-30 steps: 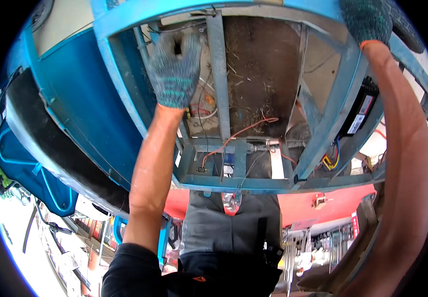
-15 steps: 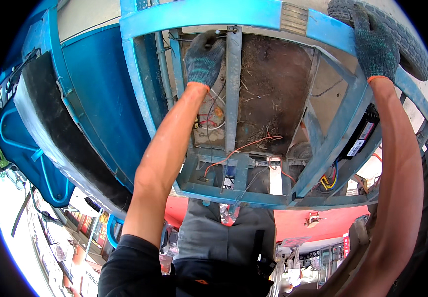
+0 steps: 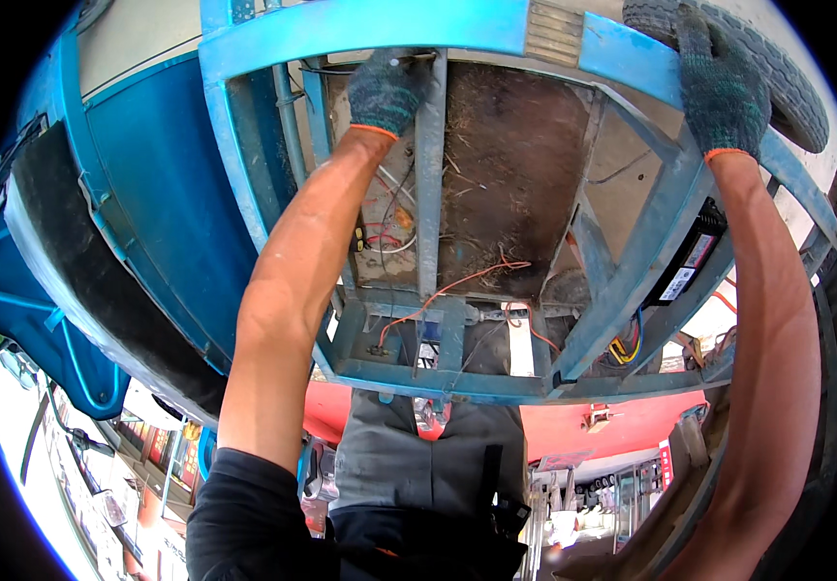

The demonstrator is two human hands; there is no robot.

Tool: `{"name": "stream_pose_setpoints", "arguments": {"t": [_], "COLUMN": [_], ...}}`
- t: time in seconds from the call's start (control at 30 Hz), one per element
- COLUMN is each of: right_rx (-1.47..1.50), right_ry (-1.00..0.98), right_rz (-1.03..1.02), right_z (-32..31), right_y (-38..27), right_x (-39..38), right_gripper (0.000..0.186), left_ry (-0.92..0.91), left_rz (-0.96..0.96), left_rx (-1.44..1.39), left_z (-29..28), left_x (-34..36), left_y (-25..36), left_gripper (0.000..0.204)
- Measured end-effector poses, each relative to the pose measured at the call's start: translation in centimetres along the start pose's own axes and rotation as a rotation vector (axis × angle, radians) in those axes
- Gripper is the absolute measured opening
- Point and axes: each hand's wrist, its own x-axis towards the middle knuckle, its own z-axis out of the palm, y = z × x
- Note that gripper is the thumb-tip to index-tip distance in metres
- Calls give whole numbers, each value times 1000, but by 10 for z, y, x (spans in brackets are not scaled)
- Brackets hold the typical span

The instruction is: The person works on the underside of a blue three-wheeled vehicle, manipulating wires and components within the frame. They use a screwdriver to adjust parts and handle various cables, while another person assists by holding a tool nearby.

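My left hand (image 3: 387, 95), in a dark knitted glove with an orange cuff, is at the top of a blue-grey crossbar (image 3: 429, 184). Its fingers are curled by the bar's far end, under the blue top rail (image 3: 370, 31); they blur, and what they hold is hidden. Beside them a thin black cable (image 3: 326, 69) runs in from the left. My right hand (image 3: 726, 95), gloved the same way, rests over the frame's right corner with its fingers stretched out towards a black tyre (image 3: 796, 97).
Inside the frame lies a dirty brown panel (image 3: 515, 174) with a loose orange wire (image 3: 448, 288) over its near end. A black box with a label (image 3: 695, 252) is fixed at the right, with coloured wires (image 3: 632, 341) below it. Blue body panels (image 3: 167, 194) stand at left.
The whole view has shifted slightly, so the frame sits further left. My left fingers have turned and curled more at the crossbar's end. My right hand stays on the corner.
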Motion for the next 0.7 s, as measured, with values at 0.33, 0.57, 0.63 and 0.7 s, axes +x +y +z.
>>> {"name": "stream_pose_setpoints", "arguments": {"t": [0.33,0.57,0.63,0.7], "right_rx": [365,-88,-144,-66], "right_ry": [-93,-86,-144,-120], "right_rz": [232,58,101,84], "right_z": [42,-11,-9,-4], "right_y": [79,4,0,-7], "right_x": [21,-1,-1,1], "right_gripper": [40,46,48,52], "left_ry": [-32,292,187,136], "left_rz": [310,-102,-237,-251], "left_rx": [149,-241,-357,-310], "left_z": [4,-41,-72,-107], "left_x": [16,-42,-72,-93], "left_y": [-33,10,32,49], "left_gripper": [37,21,18,20]}}
